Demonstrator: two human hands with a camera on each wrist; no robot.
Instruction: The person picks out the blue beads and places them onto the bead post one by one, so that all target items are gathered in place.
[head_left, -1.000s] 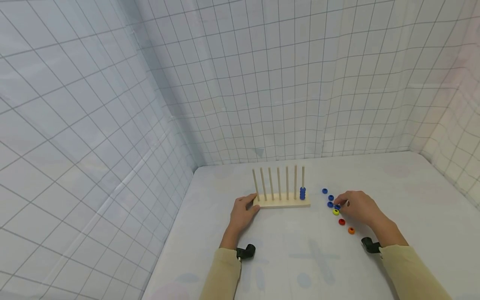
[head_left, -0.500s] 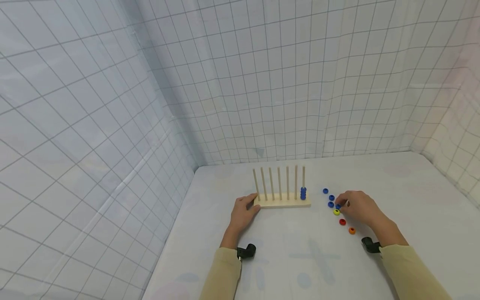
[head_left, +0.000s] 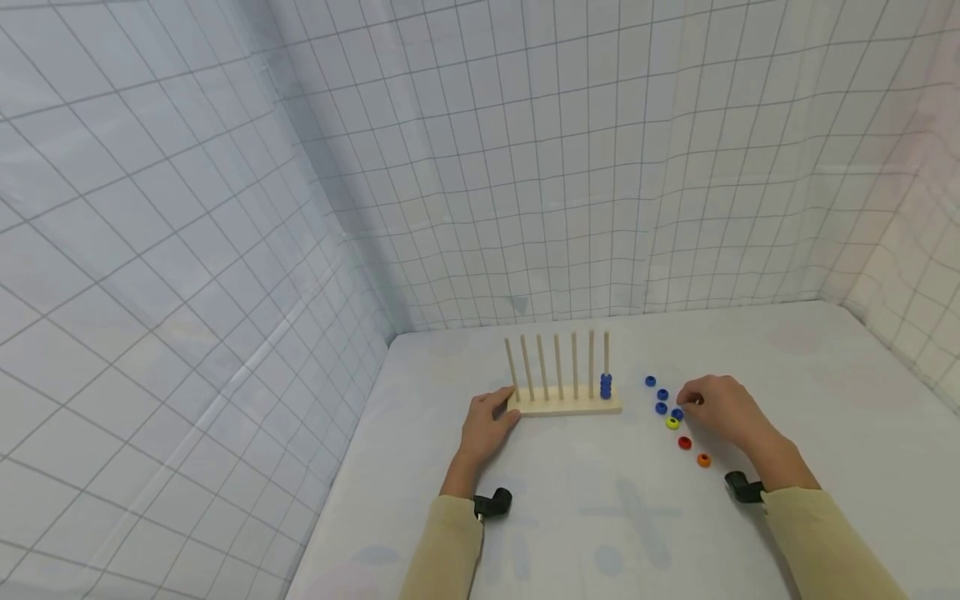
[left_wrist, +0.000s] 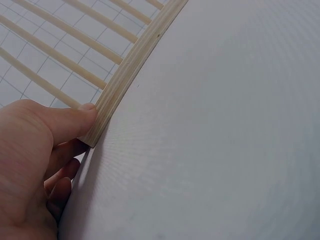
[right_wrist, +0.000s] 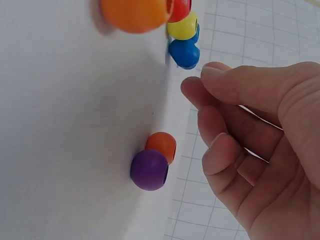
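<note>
The right wrist view alone is revealing a round purple bead (right_wrist: pixel 149 170) on the white worktop (head_left: pixel 570 467). The left hand (head_left: pixel 483 427) is gripping a pale wooden seven-peg rack (head_left: pixel 562 406); rightward, the right hand (head_left: pixel 724 408), fingers curled and unladen, is hovering just beside a round blue bead (head_left: pixel 677 414). A gridded white sheet (head_left: pixel 525 167) is hanging behind.

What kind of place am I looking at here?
Possibly a small enclosed recording booth: grid-lined white sheeting rises around a pale work surface, and dark wrist-worn devices, probably cameras, suggest the handwork is being filmed.
</note>
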